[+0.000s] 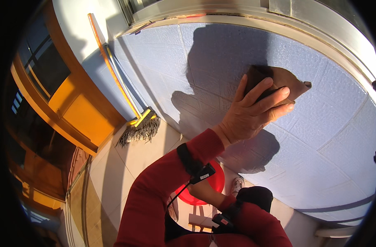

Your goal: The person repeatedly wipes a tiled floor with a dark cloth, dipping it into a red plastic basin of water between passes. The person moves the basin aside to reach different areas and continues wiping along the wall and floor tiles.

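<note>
My left hand is raised against the light blue textured wall, its back towards me and its fingers spread over a brown cloth. The cloth is folded and dark under the fingers, and its right side hangs loose with a curled corner. Below the left forearm, my right hand is over a red round basin on the floor. The left sleeve and a black strapped-on device hide part of that hand, so its fingers and anything in them cannot be seen.
A mop and a yellow-headed broom lean in the corner beside an orange wooden door. A metal window frame runs above the wall. A patterned shoe stands on the tiled floor, near a small wooden piece.
</note>
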